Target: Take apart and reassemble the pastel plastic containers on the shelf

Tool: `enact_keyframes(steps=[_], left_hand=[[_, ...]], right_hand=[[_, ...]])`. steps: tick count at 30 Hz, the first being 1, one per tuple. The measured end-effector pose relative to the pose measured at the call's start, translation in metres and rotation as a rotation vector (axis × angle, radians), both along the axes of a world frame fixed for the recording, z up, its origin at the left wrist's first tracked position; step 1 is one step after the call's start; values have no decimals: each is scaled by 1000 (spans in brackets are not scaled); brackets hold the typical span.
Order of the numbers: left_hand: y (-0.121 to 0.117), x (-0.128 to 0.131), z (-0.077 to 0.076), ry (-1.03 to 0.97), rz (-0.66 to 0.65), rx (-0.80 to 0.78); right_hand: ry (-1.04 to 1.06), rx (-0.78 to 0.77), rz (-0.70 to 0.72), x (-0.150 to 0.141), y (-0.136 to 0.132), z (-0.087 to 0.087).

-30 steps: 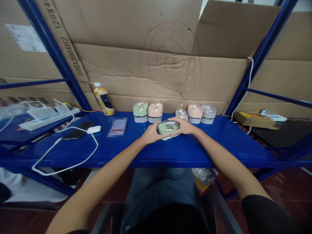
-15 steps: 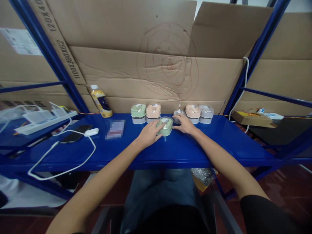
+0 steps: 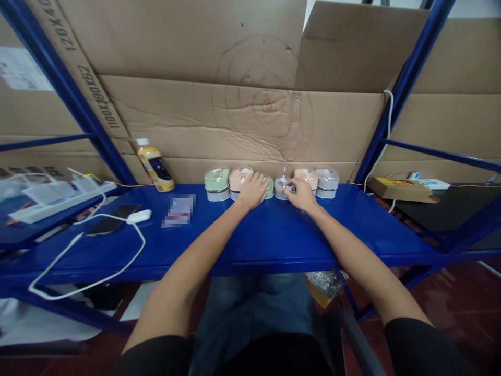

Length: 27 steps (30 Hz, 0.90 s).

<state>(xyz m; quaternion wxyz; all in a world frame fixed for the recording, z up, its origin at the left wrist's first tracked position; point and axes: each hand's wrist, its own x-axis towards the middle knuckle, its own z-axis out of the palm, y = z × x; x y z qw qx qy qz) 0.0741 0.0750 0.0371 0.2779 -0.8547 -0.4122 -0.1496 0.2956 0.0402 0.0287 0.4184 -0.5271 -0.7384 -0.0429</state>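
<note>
A small green lidded box (image 3: pixel 269 189) stands in the back row on the blue table, partly hidden by my left hand (image 3: pixel 253 191). That hand lies over its left side, fingers stretched forward, and also covers part of a peach box (image 3: pixel 239 177). My right hand (image 3: pixel 302 195) has its thumb and fingers curled at the right side of a grey lidded box (image 3: pixel 280 189). Behind this hand is a second peach box (image 3: pixel 306 176), partly covered. A taller green box (image 3: pixel 217 183) and a grey box (image 3: pixel 326 183) stand at the row's ends.
On the left of the blue table (image 3: pixel 274 235) are a yellow bottle (image 3: pixel 155 166), a blurred-out packet (image 3: pixel 179 210), a phone (image 3: pixel 113 219) and a looping white cable (image 3: pixel 129 271). A power strip (image 3: pixel 62 202) lies farther left. Cardboard (image 3: pixel 176 104) backs the table; blue posts rise on both sides.
The green box has moved from between both hands at mid-table back into the row. My right hand left it and moved to the grey box; my left hand followed the green box back.
</note>
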Motion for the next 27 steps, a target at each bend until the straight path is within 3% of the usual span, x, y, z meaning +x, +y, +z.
enact_keyframes(steps=[5, 8, 18, 22, 27], left_hand=[[2, -14, 14, -202, 326, -39], [2, -18, 18, -233, 408, -144], [2, -22, 7, -225, 382, -132], [1, -23, 5, -286, 309, -80], [-13, -32, 13, -447, 175, 23]], right_hand=[[7, -1, 15, -3, -1, 1], [-2, -12, 23, -4, -2, 2], [-6, -20, 29, -4, -4, 4], [-5, -7, 35, -3, -3, 3], [29, 0, 16, -1, -2, 6]])
